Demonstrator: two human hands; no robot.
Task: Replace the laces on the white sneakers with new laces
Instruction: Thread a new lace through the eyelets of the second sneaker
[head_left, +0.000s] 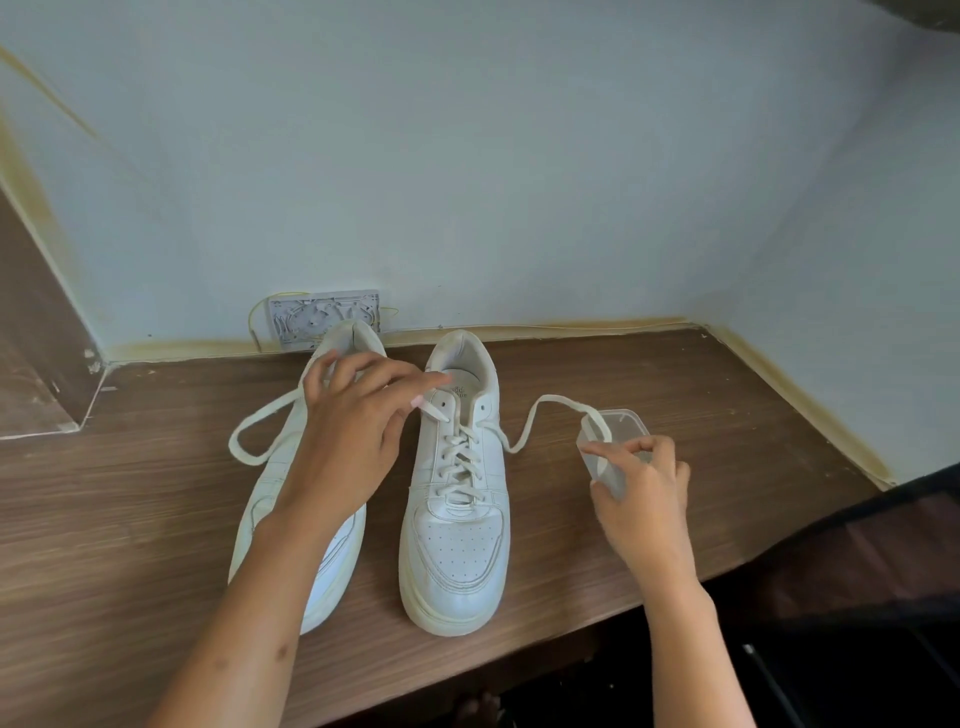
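Two white sneakers stand side by side on the wooden table, toes toward me. The right sneaker has a cream lace crossed through its lower eyelets. My left hand hovers over the left sneaker and pinches one lace tip next to the right sneaker's upper left eyelet. A slack loop of lace lies to the left of that hand. The other lace end arcs to the right, where my right hand pinches it over a small clear plastic container.
A grey wall plate with thin yellow wires sits on the wall behind the left sneaker's heel. The wall closes the table at the back and right. A raised wooden ledge stands at the left. The front table edge drops into a dark space.
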